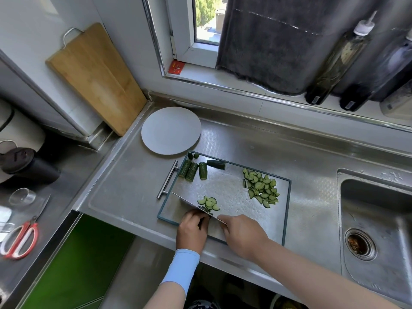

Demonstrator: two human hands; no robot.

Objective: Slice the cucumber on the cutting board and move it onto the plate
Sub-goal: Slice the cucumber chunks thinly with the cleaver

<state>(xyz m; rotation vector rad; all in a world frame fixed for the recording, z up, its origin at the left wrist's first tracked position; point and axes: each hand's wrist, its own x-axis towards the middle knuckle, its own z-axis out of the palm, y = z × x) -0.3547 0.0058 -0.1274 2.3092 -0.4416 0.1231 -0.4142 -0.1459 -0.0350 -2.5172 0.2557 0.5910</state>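
Observation:
A steel cutting board [225, 186] with a dark rim lies on the counter. Several uncut cucumber chunks [194, 170] sit at its far left, a heap of half-moon slices [263, 188] at its right. A small pile of fresh slices [209, 202] lies beside the cleaver blade [191, 202]. My left hand [192, 228] curls over a cucumber piece under the blade, mostly hidden. My right hand [243, 234] grips the cleaver's handle, which is hidden. The white plate [171, 130] beyond the board holds nothing.
A wooden board [95, 76] leans on the wall at the far left. The sink [376, 221] is on the right. Red scissors [20, 237], a glass [22, 196] and a dark jar [26, 165] occupy the left counter. Bottles [338, 61] stand on the sill.

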